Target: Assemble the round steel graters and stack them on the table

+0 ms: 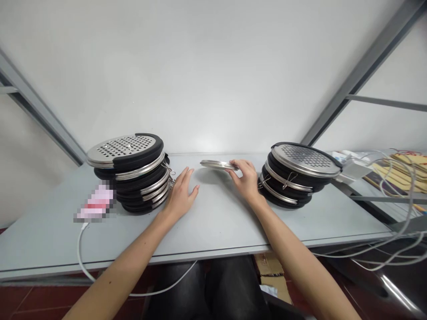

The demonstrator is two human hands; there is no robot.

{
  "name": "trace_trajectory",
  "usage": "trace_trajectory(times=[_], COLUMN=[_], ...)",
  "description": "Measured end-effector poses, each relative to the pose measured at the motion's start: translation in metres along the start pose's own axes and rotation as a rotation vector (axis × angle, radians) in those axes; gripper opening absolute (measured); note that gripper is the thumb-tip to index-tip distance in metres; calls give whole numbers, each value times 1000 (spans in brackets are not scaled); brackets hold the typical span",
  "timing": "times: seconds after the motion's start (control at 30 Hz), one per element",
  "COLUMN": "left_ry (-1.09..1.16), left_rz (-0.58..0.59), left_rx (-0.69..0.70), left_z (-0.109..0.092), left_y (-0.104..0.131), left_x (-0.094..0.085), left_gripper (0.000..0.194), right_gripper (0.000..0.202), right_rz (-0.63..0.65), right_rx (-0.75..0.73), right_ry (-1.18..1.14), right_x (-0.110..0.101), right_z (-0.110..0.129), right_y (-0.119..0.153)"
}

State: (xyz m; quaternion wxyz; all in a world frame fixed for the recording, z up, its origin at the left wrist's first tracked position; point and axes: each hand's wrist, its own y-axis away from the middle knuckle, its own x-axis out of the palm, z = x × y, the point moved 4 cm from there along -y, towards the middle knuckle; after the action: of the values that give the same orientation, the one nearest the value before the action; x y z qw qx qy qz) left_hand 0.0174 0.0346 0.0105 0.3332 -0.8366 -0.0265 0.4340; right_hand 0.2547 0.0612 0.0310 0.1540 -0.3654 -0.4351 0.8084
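My right hand (245, 178) pinches the right edge of a thin round metal disc (215, 165), which is seen nearly edge-on above the middle of the table. My left hand (181, 193) holds nothing; its fingers are apart, just right of the left stack. That left stack (140, 173) has several round metal pieces with black rims, and a perforated disc lies on top. A second, shorter stack (293, 178) of similar pieces stands right of my right hand, also topped by a perforated metal disc. Small wire loops hang from both stacks.
A blurred pink object (96, 203) with a white cable (80, 249) lies at the left. At the right are white adapters (353, 169), tangled cables and yellow items (393, 178). Grey metal posts rise at both sides. Cardboard (270, 266) is below the table's front edge (220, 254).
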Motion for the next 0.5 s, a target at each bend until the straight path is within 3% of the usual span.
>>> trace_trajectory(times=[0.13, 0.4, 0.5], left_ry=[-16, 4, 2], left_rz=[131, 293, 331], left_rx=[-13, 12, 12], left_z=[2, -5, -4], left_y=[4, 8, 11], left_x=[9, 16, 18], left_gripper=[54, 62, 65], right_gripper=[15, 19, 25], right_rz=[77, 422, 486], right_rx=[-29, -202, -242], right_ry=[3, -135, -163], right_x=[4, 35, 41], right_z=[6, 27, 33], right_y=[0, 15, 19])
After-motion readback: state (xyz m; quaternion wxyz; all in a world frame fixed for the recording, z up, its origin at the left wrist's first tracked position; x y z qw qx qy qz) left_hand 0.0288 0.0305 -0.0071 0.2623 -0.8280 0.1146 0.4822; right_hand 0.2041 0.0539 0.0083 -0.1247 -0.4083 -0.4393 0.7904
